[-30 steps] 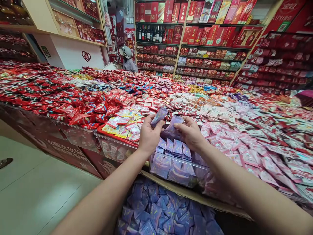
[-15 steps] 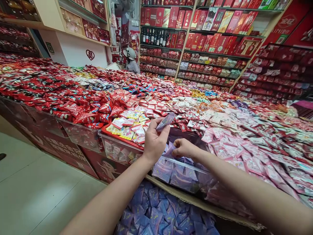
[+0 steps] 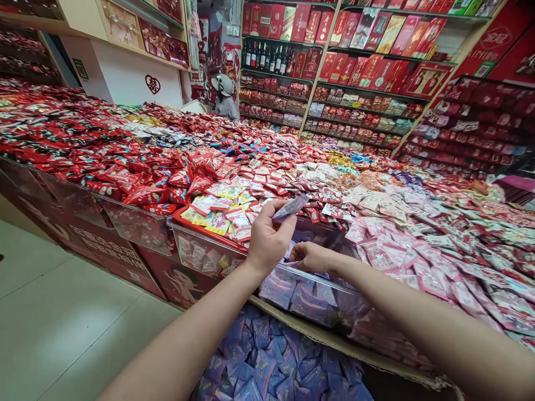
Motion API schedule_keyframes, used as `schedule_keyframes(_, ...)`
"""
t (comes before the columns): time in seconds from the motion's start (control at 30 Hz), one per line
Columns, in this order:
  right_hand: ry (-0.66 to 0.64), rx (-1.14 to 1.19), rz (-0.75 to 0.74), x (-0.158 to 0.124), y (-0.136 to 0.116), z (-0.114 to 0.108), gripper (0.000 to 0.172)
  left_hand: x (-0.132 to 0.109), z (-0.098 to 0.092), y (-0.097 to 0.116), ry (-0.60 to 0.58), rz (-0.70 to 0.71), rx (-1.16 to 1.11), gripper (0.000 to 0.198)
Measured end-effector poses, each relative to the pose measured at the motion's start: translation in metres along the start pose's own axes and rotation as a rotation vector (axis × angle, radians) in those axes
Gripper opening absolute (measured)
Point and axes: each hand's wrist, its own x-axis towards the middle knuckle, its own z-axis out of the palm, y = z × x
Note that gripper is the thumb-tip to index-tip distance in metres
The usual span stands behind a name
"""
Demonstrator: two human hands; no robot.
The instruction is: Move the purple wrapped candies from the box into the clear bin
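My left hand [image 3: 270, 239] is closed around a small purple candy packet [image 3: 291, 207], which sticks out between the thumb and fingers, tilted up to the right. Below and right of it, my right hand [image 3: 311, 257] reaches over the front wall of a clear plastic bin [image 3: 321, 283]. Its fingers are pinched on another purple packet [image 3: 289, 253], mostly hidden by the hand. More purple packets [image 3: 307, 301] show through the bin's front. Under the bin, a cardboard box [image 3: 301, 323] holds many packets of the same blue-purple kind [image 3: 263, 362].
A neighbouring bin with a red rim [image 3: 200, 227] holds yellow and pink packets. Red packets [image 3: 137, 184] lie to the left, pink ones [image 3: 401, 250] to the right. Behind the counter is a person in a helmet [image 3: 224, 97], near shelves of red boxes [image 3: 368, 67].
My right hand has gone slightly lower into the bin with its packet. My left hand has shifted a little right, still holding its packet. The view has tilted slightly.
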Motion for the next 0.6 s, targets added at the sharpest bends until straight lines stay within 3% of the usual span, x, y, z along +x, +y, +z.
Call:
schedule_keyframes(0.23,-0.067,-0.011,-0.02,-0.002,-0.005,0.006,0.013,-0.001,0.0,0.002,-0.003,-0.002,0.051,0.016)
schedule_keyframes(0.6,-0.157,-0.023,-0.06,0.002,-0.005,0.01,0.018,-0.001,0.0,0.003,-0.004,-0.049,0.03,0.015)
